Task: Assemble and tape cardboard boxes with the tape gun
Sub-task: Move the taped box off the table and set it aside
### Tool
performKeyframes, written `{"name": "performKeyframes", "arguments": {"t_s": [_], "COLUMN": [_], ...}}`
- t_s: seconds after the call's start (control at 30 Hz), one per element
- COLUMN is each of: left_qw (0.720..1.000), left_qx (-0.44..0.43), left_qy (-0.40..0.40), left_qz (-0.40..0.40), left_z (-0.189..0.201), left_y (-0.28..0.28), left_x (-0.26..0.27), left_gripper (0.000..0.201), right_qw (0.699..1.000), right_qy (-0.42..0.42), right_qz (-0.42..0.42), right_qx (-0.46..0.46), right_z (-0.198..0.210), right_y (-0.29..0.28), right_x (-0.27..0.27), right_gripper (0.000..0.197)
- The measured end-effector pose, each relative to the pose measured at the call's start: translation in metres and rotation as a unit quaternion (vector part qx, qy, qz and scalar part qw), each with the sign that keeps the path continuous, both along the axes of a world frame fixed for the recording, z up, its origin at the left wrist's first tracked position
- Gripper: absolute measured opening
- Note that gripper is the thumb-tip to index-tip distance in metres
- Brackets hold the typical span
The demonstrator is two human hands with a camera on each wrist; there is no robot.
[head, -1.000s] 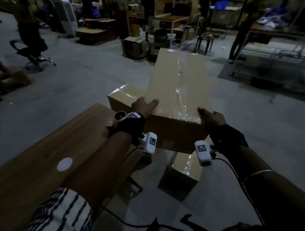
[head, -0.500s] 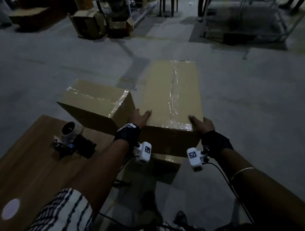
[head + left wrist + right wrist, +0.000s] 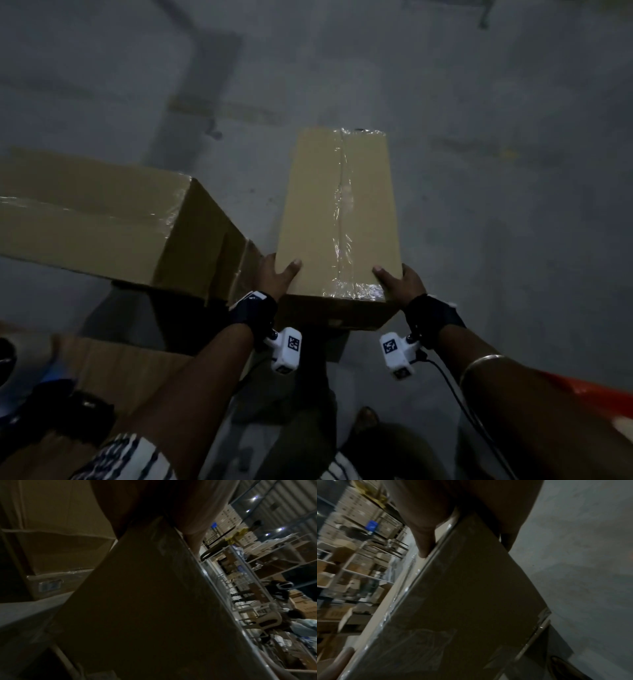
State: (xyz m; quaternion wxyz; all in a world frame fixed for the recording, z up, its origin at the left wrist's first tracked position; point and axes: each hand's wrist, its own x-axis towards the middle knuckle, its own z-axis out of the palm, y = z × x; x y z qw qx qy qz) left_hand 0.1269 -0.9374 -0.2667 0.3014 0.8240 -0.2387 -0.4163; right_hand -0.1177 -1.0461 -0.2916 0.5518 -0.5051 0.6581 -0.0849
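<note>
Concrete floor — both hands grip taped box — closed.

A: Long brown cardboard box: matt corrugated board is seen, with glossy, wrinkled clear tape laid along the seam.

B: Same on the wider brown cardboard box, shiny film at the edge. The grey floor reads as rough, matt concrete.

A: White wrist camera housings appear to be smooth plastic. Black wrist straps: matt cloth.

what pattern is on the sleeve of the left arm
White with dark stripes on the sleeve, clearest in the head view.
</note>
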Motion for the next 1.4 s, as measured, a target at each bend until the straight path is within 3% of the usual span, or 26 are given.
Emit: {"name": "performKeyframes", "arguments": {"t_s": [0.27,0.4,0.47,0.57,0.7,1.1,1.3,1.4], "left_qw": [0.995,0.992,0.991,0.991,0.989,0.978,0.971,0.970], "left_qx": [0.057,0.079,0.088,0.103,0.126,0.192,0.208,0.205], "left_qy": [0.081,0.102,0.098,0.091,0.072,0.033,0.019,-0.019], "left_qz": [0.002,0.014,0.016,0.012,-0.015,-0.080,-0.112,-0.127], "left_z": [-0.136,-0.199,-0.218,-0.222,-0.225,-0.224,-0.214,-0.190], "left_y": [-0.019,-0.012,-0.005,0.003,0.014,0.018,0.017,0.016], "left_x": [0.030,0.034,0.032,0.028,0.023,0.007,0.002,-0.001], "left_gripper": [0.051,0.065,0.063,0.060,0.052,0.060,0.062,0.070], "right_qw": [1.000,0.999,0.999,0.999,0.997,0.994,0.992,0.990], "right_qy": [0.000,-0.012,-0.008,-0.009,0.000,0.006,0.050,0.078], "right_qz": [0.018,0.012,0.001,-0.012,-0.019,-0.022,0.014,0.047], "right_qx": [0.023,0.030,0.035,0.051,0.076,0.111,0.112,0.111], "right_z": [-0.108,-0.151,-0.172,-0.192,-0.194,-0.224,-0.215,-0.188], "right_y": [-0.031,-0.028,-0.020,0.001,0.025,0.045,0.041,0.034], "right_x": [0.015,0.010,0.004,-0.001,-0.004,-0.016,-0.014,-0.006], "right_gripper": [0.047,0.057,0.070,0.078,0.064,0.074,0.079,0.083]}}
